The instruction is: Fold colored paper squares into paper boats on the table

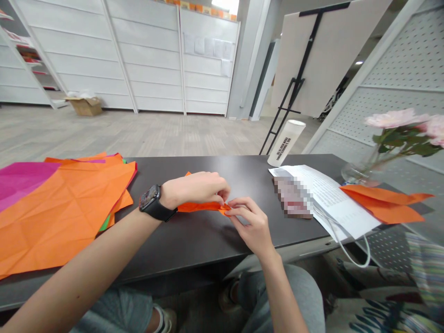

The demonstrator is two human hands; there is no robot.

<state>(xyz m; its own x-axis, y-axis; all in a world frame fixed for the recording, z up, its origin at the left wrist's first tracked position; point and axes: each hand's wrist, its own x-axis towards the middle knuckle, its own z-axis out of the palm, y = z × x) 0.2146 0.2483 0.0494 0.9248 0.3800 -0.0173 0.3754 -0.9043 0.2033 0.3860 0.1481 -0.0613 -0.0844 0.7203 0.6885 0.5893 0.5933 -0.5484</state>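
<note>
"What do you have nearest on your feed?"

"Grey trouser legs [294,300], below the edge of the dark counter [166,259]. Above that edge, my right hand [255,224] has its grip closed to a pinch, thumb and fingertips on the right end of a narrow orange paper strip [201,206]."

"And the left?"

"My left hand [197,187], with a black smartwatch [152,203] at the wrist, bends over the same strip. Its thumb and fingers look drawn together on the paper, though part of that grip is hidden from me."

"How far along is it?"

"Partway, I judge. The strip is already long and narrow, so the broad folding looks done; the small end between the fingertips seems unsettled yet. I can't make out the finer creases."

"Other paper?"

"At left, a pile of creased orange sheets [69,212], magenta and green showing, lies spread out, not folded down. At right, a folded orange paper [385,206] overlaps printed pages [333,208]."

"Beyond those?"

"A white cylinder [286,144] near the far edge, then a board on a black easel [293,95]. Farthest, a cardboard box [84,107] by white cabinets [149,55]."
</note>
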